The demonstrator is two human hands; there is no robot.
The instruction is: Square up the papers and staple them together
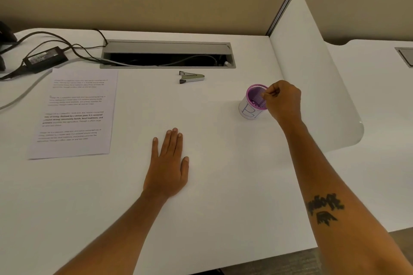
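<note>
The left hand (168, 164) was laid flat, palm down, fingers spread wide, on the white surface (223, 174), holding nothing. The right hand (282, 100) was pinched narrow at the rim of a purple mesh cup (253, 105) on the right; whether anything was held between the fingertips could not be told. The papers (76, 114) were seen lying in a stack at the left, well apart from both hands. The stapler (191, 77) was set farther back, near the cable tray (167, 54). A power brick (44, 58) was seen at far left.
</note>
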